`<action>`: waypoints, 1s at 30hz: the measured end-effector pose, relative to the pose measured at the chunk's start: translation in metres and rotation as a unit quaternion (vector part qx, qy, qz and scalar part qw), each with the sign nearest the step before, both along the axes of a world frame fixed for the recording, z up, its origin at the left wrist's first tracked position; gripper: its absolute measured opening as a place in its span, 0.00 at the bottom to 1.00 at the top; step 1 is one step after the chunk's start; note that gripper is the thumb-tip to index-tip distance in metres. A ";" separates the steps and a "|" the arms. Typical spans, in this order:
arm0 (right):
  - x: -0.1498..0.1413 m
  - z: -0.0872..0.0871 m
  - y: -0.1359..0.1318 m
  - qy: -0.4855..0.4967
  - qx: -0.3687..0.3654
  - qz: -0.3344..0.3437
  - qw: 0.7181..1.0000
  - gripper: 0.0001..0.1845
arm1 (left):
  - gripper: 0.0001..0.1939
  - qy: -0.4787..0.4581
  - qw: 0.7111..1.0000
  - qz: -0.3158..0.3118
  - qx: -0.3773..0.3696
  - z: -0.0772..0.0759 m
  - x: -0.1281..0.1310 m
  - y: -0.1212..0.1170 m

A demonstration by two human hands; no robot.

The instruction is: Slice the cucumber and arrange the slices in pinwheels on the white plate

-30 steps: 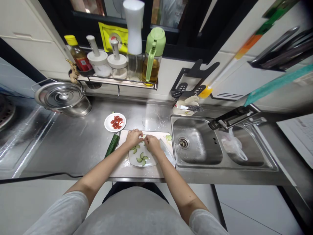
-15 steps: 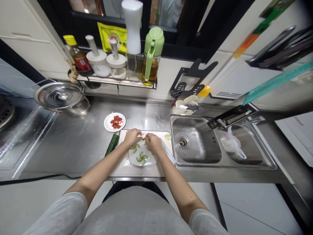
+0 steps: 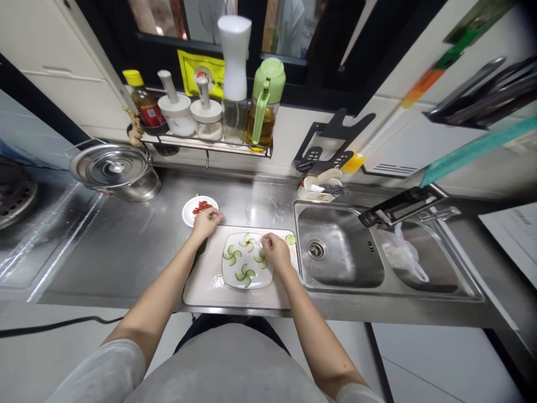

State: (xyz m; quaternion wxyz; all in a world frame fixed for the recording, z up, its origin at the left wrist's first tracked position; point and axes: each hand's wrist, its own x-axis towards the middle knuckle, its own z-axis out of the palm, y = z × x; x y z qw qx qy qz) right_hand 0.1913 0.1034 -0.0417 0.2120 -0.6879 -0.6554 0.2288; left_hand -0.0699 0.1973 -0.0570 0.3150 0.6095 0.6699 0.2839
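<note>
A white square plate (image 3: pixel 230 280) lies on a pale cutting board (image 3: pixel 201 291). On it, green-edged cucumber slices (image 3: pixel 245 275) form several pinwheels, and the far one has a red bit (image 3: pixel 248 243) at its centre. My left hand (image 3: pixel 207 221) hovers at the near right edge of a small white dish (image 3: pixel 188 215) of chopped red bits (image 3: pixel 202 207), its fingers drawn together. Over the plate's right edge is my right hand (image 3: pixel 277 252), fingers curled in a pinch. Whatever either hand holds is too small to see. My left forearm mostly covers a dark green cucumber (image 3: pixel 202 248).
Cut cucumber (image 3: pixel 290 239) lies at the board's far right corner. To the right is a steel double sink (image 3: pixel 339 246) with a faucet (image 3: pixel 405 204) and a plastic bag (image 3: pixel 403 252). A lidded pot (image 3: pixel 115 168) stands left, below a rack (image 3: pixel 201 143) of seasoning bottles.
My left hand has moved from the far pinwheel up and left to the red-bits dish. My right hand has drawn back rightward, uncovering the pinwheel with its red centre.
</note>
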 end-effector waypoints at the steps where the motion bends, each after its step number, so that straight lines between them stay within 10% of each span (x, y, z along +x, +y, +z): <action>1: 0.002 0.000 -0.003 0.011 0.001 -0.006 1.000 0.13 | 0.12 -0.005 0.999 0.037 0.003 0.000 -0.012 0.005; 7: 0.014 0.002 -0.019 0.050 -0.013 -0.016 0.999 0.15 | 0.14 0.098 0.979 0.179 -0.017 -0.001 -0.073 0.022; 17: 0.018 0.004 -0.031 0.061 -0.026 -0.012 0.998 0.19 | 0.16 0.296 0.949 0.043 -0.101 -0.012 -0.088 0.028; 30: 0.019 0.001 -0.035 0.065 -0.035 -0.012 0.997 0.17 | 0.13 0.309 0.949 -0.005 -0.062 -0.010 -0.072 0.050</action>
